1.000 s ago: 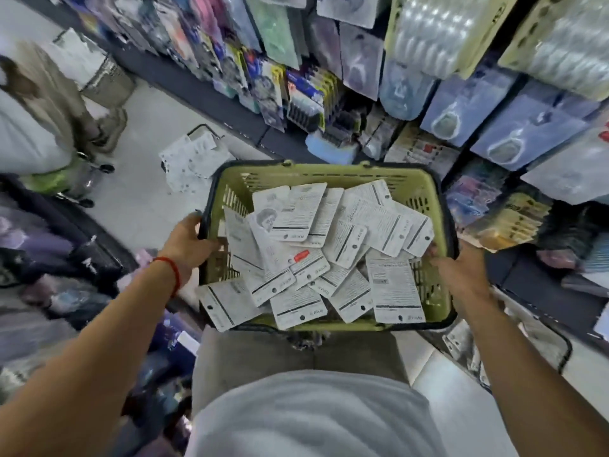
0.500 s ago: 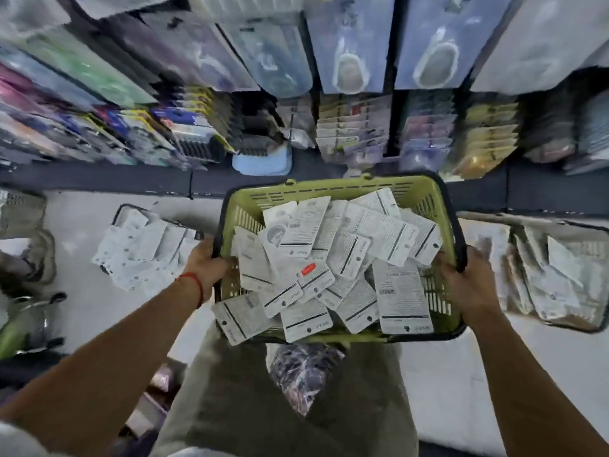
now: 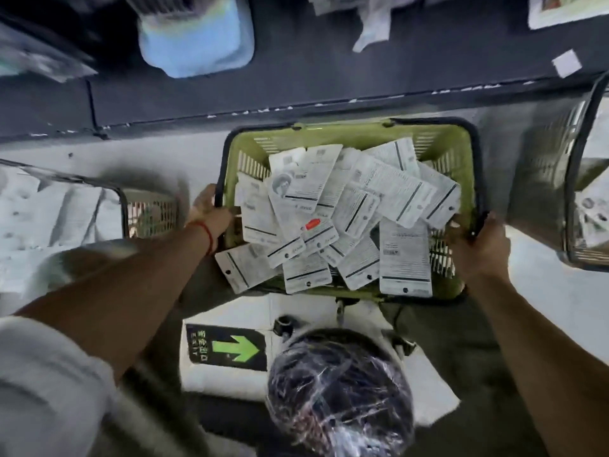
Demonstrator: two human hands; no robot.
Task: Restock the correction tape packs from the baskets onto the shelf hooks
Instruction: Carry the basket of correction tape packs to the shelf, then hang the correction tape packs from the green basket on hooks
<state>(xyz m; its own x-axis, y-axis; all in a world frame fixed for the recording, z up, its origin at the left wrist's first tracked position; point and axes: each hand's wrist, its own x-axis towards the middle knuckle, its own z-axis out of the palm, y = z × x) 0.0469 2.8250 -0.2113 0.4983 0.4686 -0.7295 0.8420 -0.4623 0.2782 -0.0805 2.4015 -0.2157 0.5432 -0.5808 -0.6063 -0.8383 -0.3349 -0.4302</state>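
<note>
Dozens of correction tape packs [image 3: 333, 222] heaped in green basket [image 3: 329, 135] — none hung yet; left hand [image 3: 211, 211] and right hand [image 3: 478, 245] gripping its rim.

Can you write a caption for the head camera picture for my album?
Both hands, left and right, grip a green basket piled with correction tape packs.

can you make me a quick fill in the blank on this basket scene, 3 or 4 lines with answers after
1. Both hands grip the ____ basket by its sides.
2. The left hand has a ____ string around its wrist.
3. The floor sticker shows a green ____.
4. One pack hangs over the basket's ____ rim, close to the left forearm.

Answers: green; red; arrow; near
</note>
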